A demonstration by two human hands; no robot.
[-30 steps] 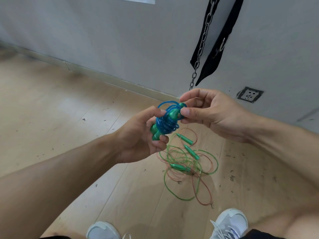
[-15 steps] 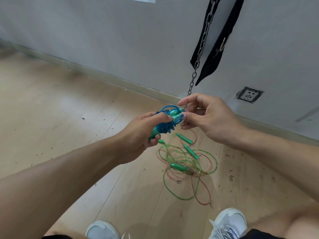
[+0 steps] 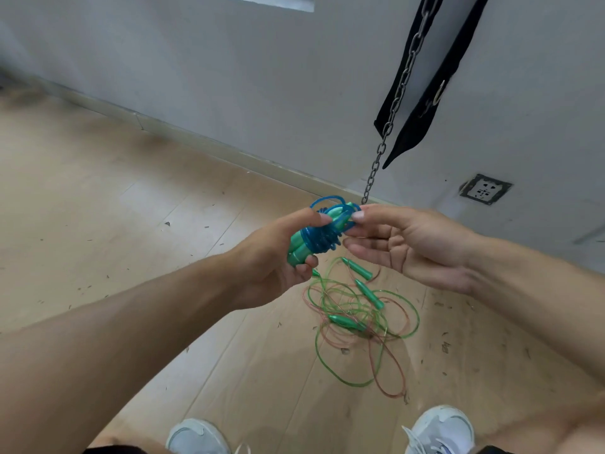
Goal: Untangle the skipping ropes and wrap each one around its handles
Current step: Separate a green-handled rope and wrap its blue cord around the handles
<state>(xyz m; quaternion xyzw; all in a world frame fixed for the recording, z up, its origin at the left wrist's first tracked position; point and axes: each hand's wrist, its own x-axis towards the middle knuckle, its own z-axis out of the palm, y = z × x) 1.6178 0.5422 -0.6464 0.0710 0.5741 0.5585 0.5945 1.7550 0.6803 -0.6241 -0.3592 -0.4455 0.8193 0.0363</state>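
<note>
My left hand grips a pair of green handles with a blue skipping rope coiled round them; its thumb presses the upper end. My right hand meets the bundle from the right, palm up, thumb tip on the blue loop at the top, the other fingers straight below it. On the floor beneath lies a tangle of a green rope and a pink rope with three green handles among the loops.
Wooden floor with scattered debris. Grey wall with a skirting board behind. A steel chain and black straps hang at the upper right, a wall socket beside them. My two white shoes are at the bottom edge.
My right hand has turned palm up and its fingers have straightened, leaving only the thumb tip on the blue loop. The wrapped bundle stays in my left hand, slightly lower.
</note>
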